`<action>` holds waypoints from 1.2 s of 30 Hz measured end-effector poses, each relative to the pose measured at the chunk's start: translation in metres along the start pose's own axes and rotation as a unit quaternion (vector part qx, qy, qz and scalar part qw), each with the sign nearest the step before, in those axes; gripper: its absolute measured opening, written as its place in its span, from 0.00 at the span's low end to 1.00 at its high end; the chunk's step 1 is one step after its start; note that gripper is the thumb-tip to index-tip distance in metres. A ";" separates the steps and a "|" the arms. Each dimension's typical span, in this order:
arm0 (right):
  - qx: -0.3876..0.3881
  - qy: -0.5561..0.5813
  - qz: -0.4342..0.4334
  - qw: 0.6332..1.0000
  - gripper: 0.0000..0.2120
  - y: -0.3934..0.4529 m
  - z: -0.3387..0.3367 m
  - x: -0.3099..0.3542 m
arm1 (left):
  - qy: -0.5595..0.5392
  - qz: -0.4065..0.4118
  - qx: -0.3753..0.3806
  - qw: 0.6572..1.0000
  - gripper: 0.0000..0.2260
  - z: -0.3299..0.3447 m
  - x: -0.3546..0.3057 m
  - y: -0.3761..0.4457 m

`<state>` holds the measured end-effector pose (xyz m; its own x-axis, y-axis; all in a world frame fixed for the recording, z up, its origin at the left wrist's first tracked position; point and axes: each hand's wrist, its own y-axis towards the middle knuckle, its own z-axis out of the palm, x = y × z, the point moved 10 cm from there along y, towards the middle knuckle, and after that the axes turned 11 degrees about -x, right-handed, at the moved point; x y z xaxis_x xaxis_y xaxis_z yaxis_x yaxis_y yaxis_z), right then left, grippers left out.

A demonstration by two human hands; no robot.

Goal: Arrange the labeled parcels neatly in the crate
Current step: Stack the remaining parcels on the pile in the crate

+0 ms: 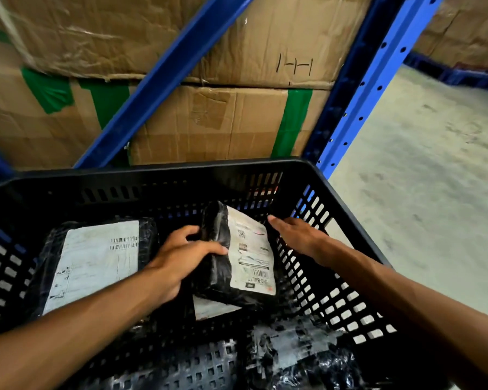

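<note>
A black slotted plastic crate [347,220] fills the lower view. Inside it, my left hand [181,257] grips the left edge of a small black-wrapped parcel [245,254] with a white label, which stands tilted over a white-labelled parcel [213,308] beneath. My right hand [296,233] is spread flat at that small parcel's right edge, fingertips touching or nearly touching it. A larger black parcel [96,263] with a big white label lies flat at the crate's left. Another black parcel [299,353] with a crumpled label lies at the near right.
Taped cardboard boxes [209,122] are stacked behind the crate within a blue metal rack; a diagonal brace [166,80] and an upright [358,88] frame them. Bare concrete floor [420,178] opens to the right. A perforated dark panel [181,370] shows at the crate's near bottom.
</note>
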<state>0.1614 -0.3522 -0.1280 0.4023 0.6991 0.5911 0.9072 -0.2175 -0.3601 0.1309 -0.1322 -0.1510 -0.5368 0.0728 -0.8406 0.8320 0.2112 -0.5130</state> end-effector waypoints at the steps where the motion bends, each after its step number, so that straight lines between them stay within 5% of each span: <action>1: 0.021 0.017 -0.001 1.000 0.28 -0.003 0.010 0.001 | -0.006 0.017 0.005 1.000 0.19 -0.007 -0.009 -0.001; 3: 0.014 0.004 -0.072 0.997 0.31 -0.005 0.017 0.018 | -0.003 0.047 0.018 0.999 0.16 -0.020 -0.029 0.000; 6: -0.020 -0.027 -0.240 0.970 0.41 -0.015 0.001 0.071 | 0.059 0.089 0.073 0.992 0.23 -0.030 -0.051 -0.002; 10: 0.108 -0.090 -0.329 0.934 0.37 -0.046 0.016 0.115 | 0.163 0.124 0.187 0.961 0.35 -0.018 -0.067 -0.016; 14: 0.164 -0.144 -0.286 0.933 0.17 -0.056 0.031 0.093 | 0.174 0.134 0.207 0.953 0.30 -0.008 -0.062 -0.022; 18: 0.098 -0.073 -0.151 0.981 0.15 -0.034 -0.007 0.056 | 0.143 0.133 0.042 0.980 0.22 -0.014 -0.060 -0.009; 20: 0.087 0.033 -0.026 0.995 0.20 -0.023 -0.015 0.029 | 0.169 0.066 -0.013 0.983 0.25 -0.017 -0.037 -0.012; 24: 0.158 0.204 0.144 0.955 0.17 -0.027 0.016 -0.008 | 0.113 -0.097 0.065 0.987 0.26 0.009 0.025 -0.029; 30: 0.177 0.101 0.094 0.975 0.22 -0.028 0.047 -0.019 | 0.081 -0.012 -0.020 0.996 0.34 -0.007 0.013 -0.017; 36: 0.128 -0.084 0.009 0.988 0.16 -0.018 0.076 -0.004 | 0.207 -0.001 0.024 0.978 0.37 0.001 0.032 -0.010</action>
<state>0.1342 -0.2991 -0.1785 0.3714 0.8049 0.4627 0.8309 -0.0659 -0.5525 0.1058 -0.1331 -0.1729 -0.5405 0.4629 -0.7026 0.8314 0.1660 -0.5303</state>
